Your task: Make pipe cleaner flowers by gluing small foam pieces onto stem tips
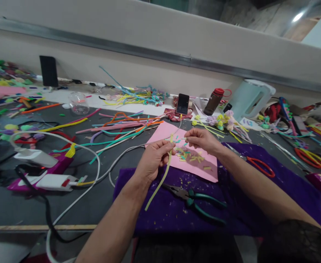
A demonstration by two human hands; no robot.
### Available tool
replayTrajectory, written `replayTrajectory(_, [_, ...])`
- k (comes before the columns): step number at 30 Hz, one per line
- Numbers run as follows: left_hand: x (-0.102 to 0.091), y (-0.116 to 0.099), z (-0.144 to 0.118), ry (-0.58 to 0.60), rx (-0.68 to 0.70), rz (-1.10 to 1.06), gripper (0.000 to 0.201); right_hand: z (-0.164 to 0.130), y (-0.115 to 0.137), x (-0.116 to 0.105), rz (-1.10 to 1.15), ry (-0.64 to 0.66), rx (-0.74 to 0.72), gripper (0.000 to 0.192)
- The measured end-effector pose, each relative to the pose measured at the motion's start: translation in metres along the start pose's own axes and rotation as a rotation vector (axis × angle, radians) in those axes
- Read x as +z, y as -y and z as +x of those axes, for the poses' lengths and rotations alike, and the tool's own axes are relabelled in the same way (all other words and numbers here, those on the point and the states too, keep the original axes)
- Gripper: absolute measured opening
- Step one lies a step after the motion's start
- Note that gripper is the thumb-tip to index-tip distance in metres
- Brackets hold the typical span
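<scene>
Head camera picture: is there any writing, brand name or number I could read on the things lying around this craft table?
None can be read.
Dark brown bottle with red cap: no legible label.
Black phone standing upright: screen dark.
White and magenta glue guns: markings too blurred to read.
Pale green plastic jug: plain.
The hands hold only a yellow-green pipe cleaner.

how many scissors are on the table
2. One pair of scissors with orange-red handles lies on the purple cloth beside the right forearm; a second pair lies farther right on the grey table. More may be hidden in the clutter.
</scene>
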State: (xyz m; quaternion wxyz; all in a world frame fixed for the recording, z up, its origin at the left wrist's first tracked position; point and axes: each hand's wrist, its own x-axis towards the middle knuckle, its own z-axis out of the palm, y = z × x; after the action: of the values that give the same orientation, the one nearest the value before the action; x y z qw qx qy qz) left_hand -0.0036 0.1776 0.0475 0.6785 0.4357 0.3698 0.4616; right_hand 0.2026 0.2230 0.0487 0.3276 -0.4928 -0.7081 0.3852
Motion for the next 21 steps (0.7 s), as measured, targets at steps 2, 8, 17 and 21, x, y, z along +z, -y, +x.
replayTrajectory(2, [0.002, 0.001, 0.000, 0.015, -0.010, 0.015, 0.024, -0.009, -0.001, -0.003, 0.268, 0.000, 0.080, 0.022])
replayTrajectory(8, [0.004, 0.004, 0.000, 0.025, -0.018, 0.049, 0.024, -0.026, -0.008, -0.006, 0.559, -0.004, 0.175, 0.032])
replayTrajectory(17, [0.007, 0.010, 0.001, 0.043, -0.069, 0.084, 0.023, -0.032, -0.013, -0.004, 0.639, -0.007, 0.143, 0.020])
replayTrajectory(21, [0.008, 0.012, 0.002, 0.056, -0.085, 0.111, 0.023, -0.035, -0.017, -0.004, 0.599, -0.013, 0.098, 0.021])
